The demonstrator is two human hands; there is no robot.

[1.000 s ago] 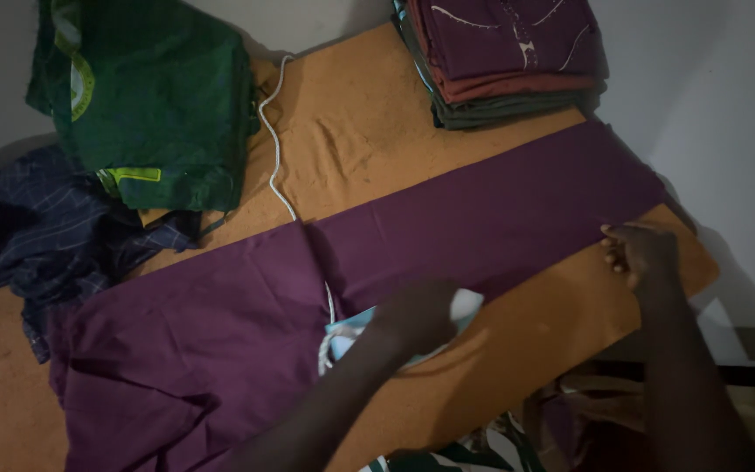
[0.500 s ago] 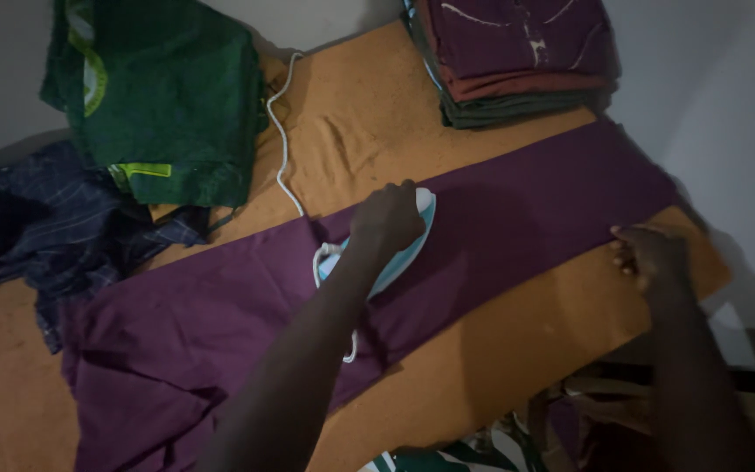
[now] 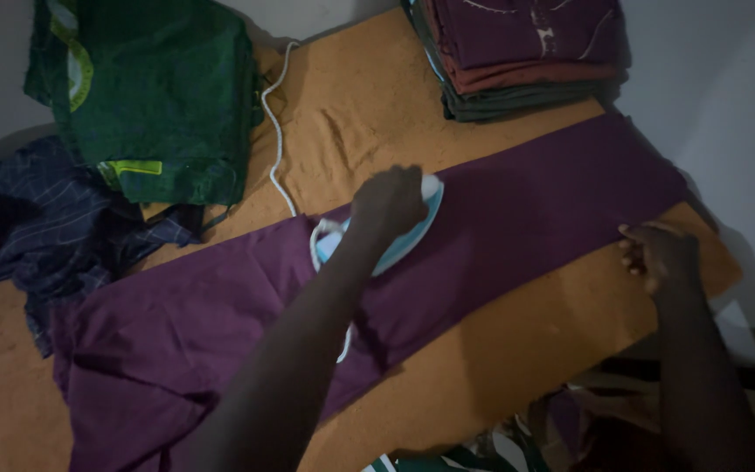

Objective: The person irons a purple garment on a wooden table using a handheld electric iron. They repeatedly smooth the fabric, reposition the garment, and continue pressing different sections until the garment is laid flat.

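Ironing pass in progress: left hand (image 3: 388, 203) grips the light-blue iron (image 3: 399, 234) mid-panel on the purple garment (image 3: 517, 218). Right hand (image 3: 661, 253) pinches its near edge taut on the orange pad (image 3: 517, 336). Likely next: glide toward the right end, keeping tension.

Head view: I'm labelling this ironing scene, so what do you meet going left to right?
Dark blue checked cloth → green folded garment → white cord → left hand on the iron → folded clothes stack → right hand at the purple cloth's edge.
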